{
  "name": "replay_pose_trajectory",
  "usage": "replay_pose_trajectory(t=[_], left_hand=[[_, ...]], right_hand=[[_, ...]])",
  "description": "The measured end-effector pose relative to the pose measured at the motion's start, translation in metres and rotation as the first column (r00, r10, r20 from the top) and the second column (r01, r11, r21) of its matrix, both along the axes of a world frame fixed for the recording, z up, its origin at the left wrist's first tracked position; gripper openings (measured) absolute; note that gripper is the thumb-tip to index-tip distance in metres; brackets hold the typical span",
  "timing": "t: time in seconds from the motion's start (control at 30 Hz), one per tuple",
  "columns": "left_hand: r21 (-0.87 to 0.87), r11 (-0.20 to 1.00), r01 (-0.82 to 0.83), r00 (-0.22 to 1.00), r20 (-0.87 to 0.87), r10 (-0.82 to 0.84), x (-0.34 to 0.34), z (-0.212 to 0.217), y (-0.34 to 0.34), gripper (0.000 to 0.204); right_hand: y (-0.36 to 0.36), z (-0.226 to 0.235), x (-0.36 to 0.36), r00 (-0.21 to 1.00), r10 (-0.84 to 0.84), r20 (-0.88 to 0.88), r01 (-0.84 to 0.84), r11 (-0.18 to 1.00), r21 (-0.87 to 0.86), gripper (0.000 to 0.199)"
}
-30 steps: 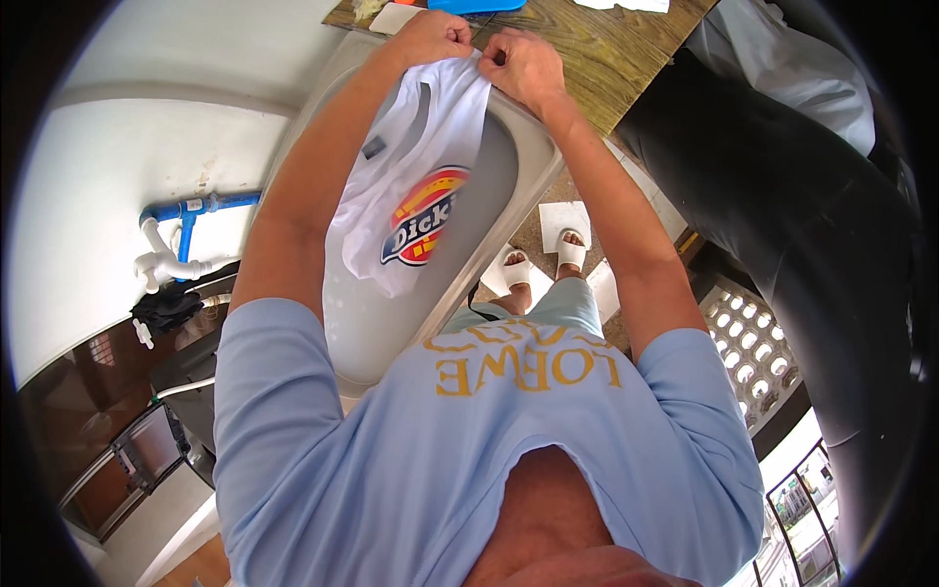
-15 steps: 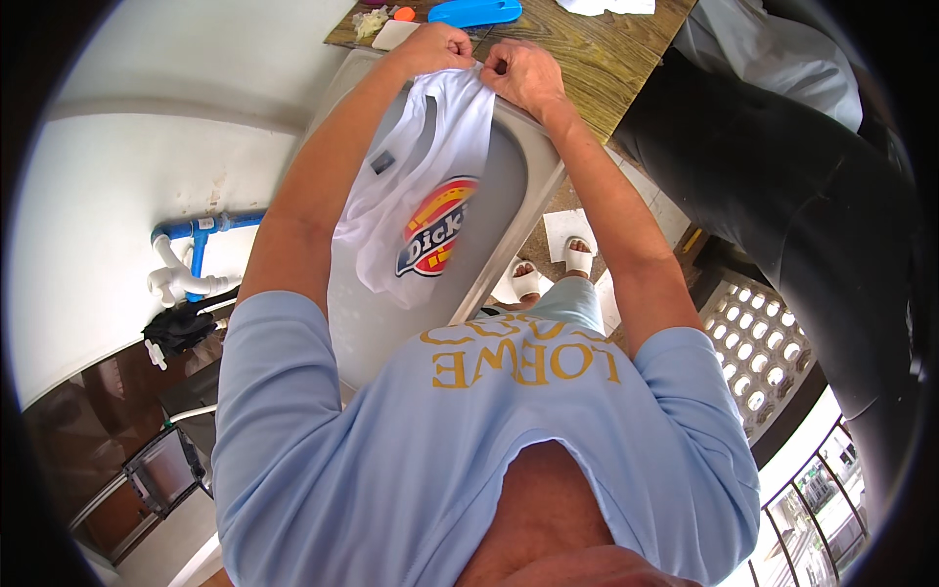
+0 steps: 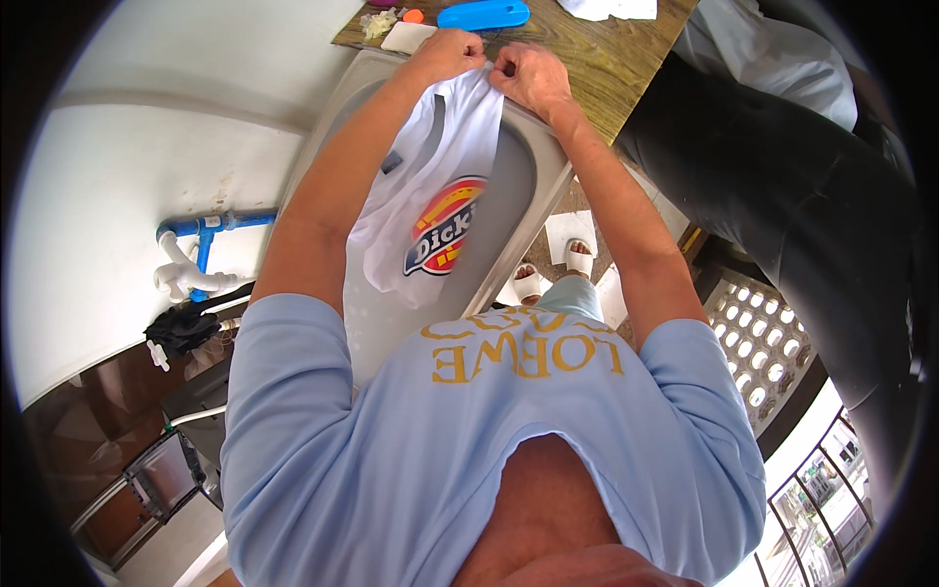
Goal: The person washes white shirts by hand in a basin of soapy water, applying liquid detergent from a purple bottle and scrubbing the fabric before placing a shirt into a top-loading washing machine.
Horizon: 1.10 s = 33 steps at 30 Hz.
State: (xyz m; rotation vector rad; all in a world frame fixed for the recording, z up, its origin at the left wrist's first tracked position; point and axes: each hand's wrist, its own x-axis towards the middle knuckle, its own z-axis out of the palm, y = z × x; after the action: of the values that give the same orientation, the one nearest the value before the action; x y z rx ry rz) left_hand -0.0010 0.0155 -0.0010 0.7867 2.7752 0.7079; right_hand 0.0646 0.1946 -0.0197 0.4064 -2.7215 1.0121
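A white T-shirt with a red, yellow and dark printed badge hangs from both my hands over a grey basin. My left hand is closed on the cloth at its upper edge. Close beside it, my right hand pinches the same edge, thumb and forefinger curled together. The cloth drapes down in folds toward me, and a small dark label shows near its left side. Its lower end hangs down into the basin. What lies behind my left forearm is hidden.
Beyond the basin stands a wood-grain table with a blue brush-like thing, an orange cap and a white block. Blue and white pipes run along the left wall. A large black padded shape fills the right side.
The view has shifted slightly, so everything sits a little further right. Both hands keep their pinch on the T-shirt, which hangs much as before.
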Motion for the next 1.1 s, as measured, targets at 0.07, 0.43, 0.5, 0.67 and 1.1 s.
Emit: replay_pose_trajectory(t=[0.07, 0.43, 0.5, 0.67, 1.1], left_hand=[[0.008, 1.0, 0.003, 0.998, 0.058, -0.003, -0.004, 0.0, -0.006, 0.02], [-0.078, 0.997, -0.01, 0.994, 0.112, 0.019, -0.012, -0.001, 0.0, 0.021], [-0.096, 0.995, -0.011, 0.996, 0.082, 0.019, -0.011, -0.003, 0.001, 0.02], [-0.058, 0.998, 0.028, 0.989, 0.147, -0.02, -0.015, 0.002, -0.005, 0.017], [-0.011, 1.0, -0.005, 0.987, 0.16, 0.007, -0.011, 0.004, -0.004, 0.018]], right_hand=[[-0.001, 0.001, 0.001, 1.0, 0.012, 0.015, -0.012, 1.0, -0.008, 0.011], [0.0, -0.003, 0.0, 1.0, -0.001, -0.006, 0.001, 1.0, -0.023, 0.011], [-0.001, -0.005, 0.001, 0.999, -0.003, -0.048, 0.001, 0.999, -0.036, 0.013], [0.001, -0.005, 0.0, 0.999, 0.006, -0.048, -0.008, 0.999, -0.042, 0.012], [0.002, -0.001, 0.0, 0.998, 0.021, 0.057, -0.02, 0.999, -0.031, 0.009]])
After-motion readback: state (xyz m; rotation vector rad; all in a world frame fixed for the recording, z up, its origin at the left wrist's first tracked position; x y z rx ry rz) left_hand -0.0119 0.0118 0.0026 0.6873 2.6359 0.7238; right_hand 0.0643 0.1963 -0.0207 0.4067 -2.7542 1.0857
